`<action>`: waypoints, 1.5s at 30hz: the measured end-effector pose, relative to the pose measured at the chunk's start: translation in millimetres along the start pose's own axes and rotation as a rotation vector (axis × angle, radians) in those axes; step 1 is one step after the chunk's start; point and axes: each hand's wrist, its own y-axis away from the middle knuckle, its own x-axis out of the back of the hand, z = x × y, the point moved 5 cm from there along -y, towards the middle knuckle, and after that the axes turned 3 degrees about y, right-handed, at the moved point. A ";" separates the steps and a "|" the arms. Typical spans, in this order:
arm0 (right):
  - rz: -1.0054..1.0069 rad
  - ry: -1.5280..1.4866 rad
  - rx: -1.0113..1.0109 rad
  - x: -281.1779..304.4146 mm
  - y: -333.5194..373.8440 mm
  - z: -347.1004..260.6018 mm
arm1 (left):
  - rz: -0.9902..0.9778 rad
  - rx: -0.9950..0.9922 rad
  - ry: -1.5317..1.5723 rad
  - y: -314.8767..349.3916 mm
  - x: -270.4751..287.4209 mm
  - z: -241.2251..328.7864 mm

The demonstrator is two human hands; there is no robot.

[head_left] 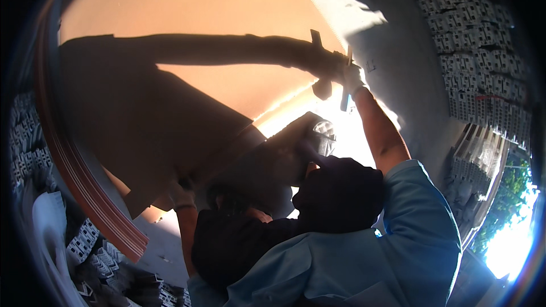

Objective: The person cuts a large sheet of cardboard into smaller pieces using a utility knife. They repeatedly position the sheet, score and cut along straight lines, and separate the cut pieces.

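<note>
A large orange-brown sheet (227, 5), which looks like cardboard, spreads in front of me. My right hand (354, 78), in a pale glove, reaches far out to the sheet's right edge. It is closed on a thin, flat strip-like thing (345, 98) with a bluish lower end, whose kind I cannot make out in the glare. Nearer to me, my left hand (182, 195) is at the sheet's near left part, in deep shade. Its fingers are too dark to read. My shadow covers much of the sheet.
Stacks of pale slotted profiles (475, 51) stand on the right, with more bundles (475, 165) below them. Reddish-brown striped strips (85, 170) curve along the left. Further metal pieces (105, 258) and a whitish wrapping (50, 222) lie at the lower left. Grey floor (398, 40) shows beyond the sheet.
</note>
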 end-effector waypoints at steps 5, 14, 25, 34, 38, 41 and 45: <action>0.059 -0.024 -0.009 13.1 5.8 -1.9 | -0.173 0.101 -0.152 13.6 2.2 -16.2; -0.215 -0.017 0.019 30.2 -22.9 26.2 | -0.025 0.100 -0.145 33.2 5.4 -15.5; 0.009 0.157 -0.035 62.8 -70.7 51.9 | 0.292 -0.061 -0.107 9.4 56.7 2.1; -0.128 0.193 -0.026 44.4 -26.3 27.8 | 0.105 -0.046 -0.184 11.7 48.4 0.7; -0.003 0.273 -0.008 38.2 -16.5 16.5 | 0.036 -0.074 -0.215 16.6 40.8 3.9; 0.042 0.255 0.033 30.4 -10.5 5.8 | 0.035 0.011 -0.287 11.4 46.2 1.2; 0.058 0.213 -0.032 28.4 -2.8 0.2 | -0.008 0.052 -0.335 -3.7 61.2 -0.3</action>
